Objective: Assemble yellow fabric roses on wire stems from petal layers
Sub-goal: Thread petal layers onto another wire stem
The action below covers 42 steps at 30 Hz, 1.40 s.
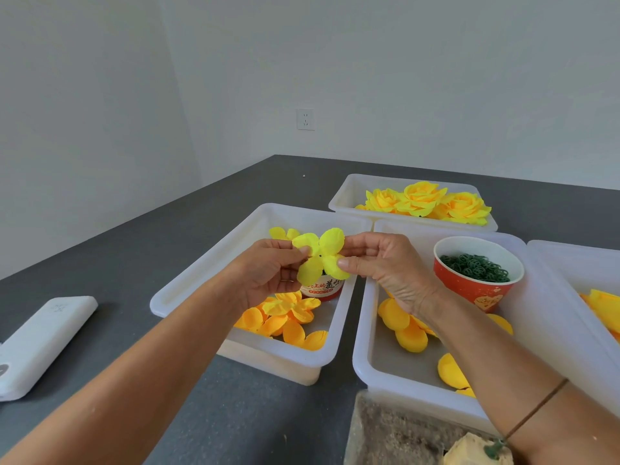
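Note:
A bright yellow four-petal fabric layer with a small dark hole at its centre is held up between both hands above the left white tray. My left hand pinches its left petals; my right hand pinches its right petals between thumb and fingers. Loose orange-yellow petal layers lie in that tray beneath. More orange petal layers lie in the middle tray. Several finished yellow roses fill the far tray. No wire stem can be seen in my hands.
A red paper cup of dark green rings stands in the middle tray. Another red-and-white cup sits half hidden behind the held layer. A white device lies at the left on the dark table. A grey box with a green pin is at the bottom.

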### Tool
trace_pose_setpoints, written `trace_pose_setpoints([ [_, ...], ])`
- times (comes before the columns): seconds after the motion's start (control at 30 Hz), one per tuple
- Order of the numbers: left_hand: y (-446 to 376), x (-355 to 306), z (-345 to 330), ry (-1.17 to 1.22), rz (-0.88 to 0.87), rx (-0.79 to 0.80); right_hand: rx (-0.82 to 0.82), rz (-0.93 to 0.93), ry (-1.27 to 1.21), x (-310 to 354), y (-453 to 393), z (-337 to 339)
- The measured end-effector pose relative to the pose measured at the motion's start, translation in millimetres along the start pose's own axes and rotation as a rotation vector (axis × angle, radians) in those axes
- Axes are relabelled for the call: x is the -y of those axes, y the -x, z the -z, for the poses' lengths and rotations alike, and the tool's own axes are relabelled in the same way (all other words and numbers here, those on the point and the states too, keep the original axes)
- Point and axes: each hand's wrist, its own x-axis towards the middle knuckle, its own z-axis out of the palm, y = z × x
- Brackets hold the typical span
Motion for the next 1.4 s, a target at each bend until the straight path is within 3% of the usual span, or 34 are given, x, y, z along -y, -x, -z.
trace_pose_setpoints([
  [0.17,5,-1,11,-0.131,0.093,-0.092,-0.101,-0.020,0.019,4,1,3],
  [0.37,11,0,11,-0.467,0.256,-0.045,-0.146,-0.096,0.010,19,4,18],
  [0.47,10,0,6,-0.693,0.250,-0.086,-0.132,-0.106,0.039,25,11,26],
  [0.57,6,-2,4,-0.982,0.137,-0.157,-0.149,-0.129,0.043,28,20,39],
  [0.67,4,-9,-6,-1.270,-0.085,-0.264,-0.214,-0.158,0.063,29,30,58],
  [0.83,-3,-20,-43,-1.250,-0.377,-0.302,-0.324,-0.187,0.220,22,44,89],
  [0.97,-16,-27,-87,-1.183,-0.576,-0.184,-0.342,-0.275,0.404,12,48,101],
  [1.03,-23,-26,-108,-1.245,-0.618,-0.089,-0.313,-0.367,0.516,9,48,108],
  [1.23,-43,-11,-153,-1.842,-0.557,0.168,-0.089,-0.471,0.767,8,59,122],
  [1.4,-45,5,-160,-1.977,-0.555,0.116,0.214,-0.473,0.986,2,70,114],
])
